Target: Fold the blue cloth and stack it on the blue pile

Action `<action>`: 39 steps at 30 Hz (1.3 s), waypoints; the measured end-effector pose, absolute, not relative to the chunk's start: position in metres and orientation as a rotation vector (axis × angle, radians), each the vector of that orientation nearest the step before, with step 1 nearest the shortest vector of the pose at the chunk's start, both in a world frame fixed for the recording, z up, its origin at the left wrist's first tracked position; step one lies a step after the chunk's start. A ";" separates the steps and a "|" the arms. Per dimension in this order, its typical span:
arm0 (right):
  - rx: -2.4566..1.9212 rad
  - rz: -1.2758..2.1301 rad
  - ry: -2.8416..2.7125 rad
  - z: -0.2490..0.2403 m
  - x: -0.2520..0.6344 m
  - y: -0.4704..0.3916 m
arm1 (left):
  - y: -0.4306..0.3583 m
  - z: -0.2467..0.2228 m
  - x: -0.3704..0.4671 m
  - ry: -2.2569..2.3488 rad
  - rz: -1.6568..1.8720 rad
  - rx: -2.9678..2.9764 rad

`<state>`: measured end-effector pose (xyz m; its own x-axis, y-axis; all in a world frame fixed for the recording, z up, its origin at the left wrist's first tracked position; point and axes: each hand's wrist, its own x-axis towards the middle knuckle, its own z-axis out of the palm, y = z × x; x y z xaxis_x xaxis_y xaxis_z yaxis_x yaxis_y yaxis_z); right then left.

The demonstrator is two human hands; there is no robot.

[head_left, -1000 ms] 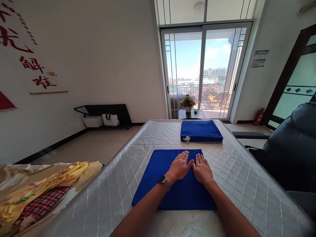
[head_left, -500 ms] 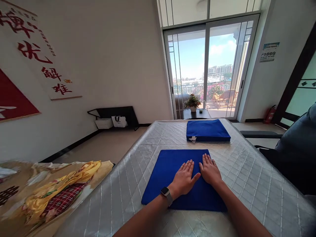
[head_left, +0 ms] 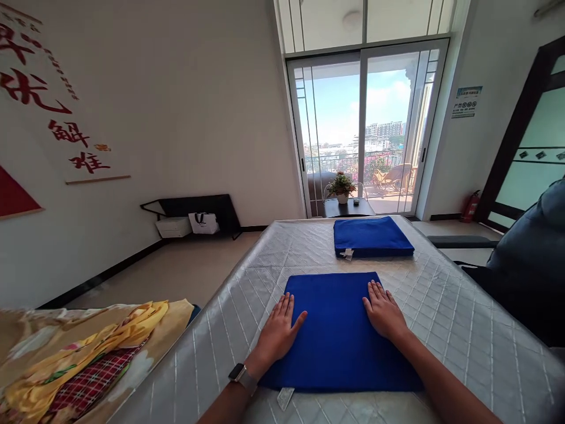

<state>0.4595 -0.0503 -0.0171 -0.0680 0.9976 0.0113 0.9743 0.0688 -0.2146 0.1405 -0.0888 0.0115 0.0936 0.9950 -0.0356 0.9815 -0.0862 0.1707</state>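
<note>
While the hands [head_left: 277, 331] lie flat and apart on blue cloth [head_left: 333, 335], a blue stack [head_left: 371, 234], apparently folded fabric, sits beyond.

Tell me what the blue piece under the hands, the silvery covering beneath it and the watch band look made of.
Blue piece: probably fabric, matte, with soft edges and a pale tag.
Silvery covering: perhaps coated fabric or plastic; it is glossy, creased and quilted-looking.
Watch band: possibly metal mesh, greyish; too small to be sure.
</note>
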 end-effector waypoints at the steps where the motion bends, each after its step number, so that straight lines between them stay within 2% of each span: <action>1: -2.021 0.211 -2.180 -0.019 0.460 -0.050 | -0.088 0.010 0.139 2.022 0.132 2.184; 7: -2.029 0.143 -2.201 -0.023 0.462 -0.049 | -0.083 -0.002 0.142 2.025 0.245 2.206; 16: -2.119 0.130 -2.283 -0.003 0.460 -0.067 | -0.084 -0.005 0.139 2.000 0.319 2.202; 24: -1.984 0.135 -2.251 -0.022 0.465 -0.114 | -0.081 -0.012 0.138 2.024 0.331 2.260; 33: -2.048 0.177 -2.268 -0.017 0.463 -0.114 | -0.089 0.007 0.145 2.076 0.196 2.237; 39: -2.031 0.219 -2.285 -0.010 0.462 -0.115 | -0.098 0.022 0.161 2.141 0.312 2.381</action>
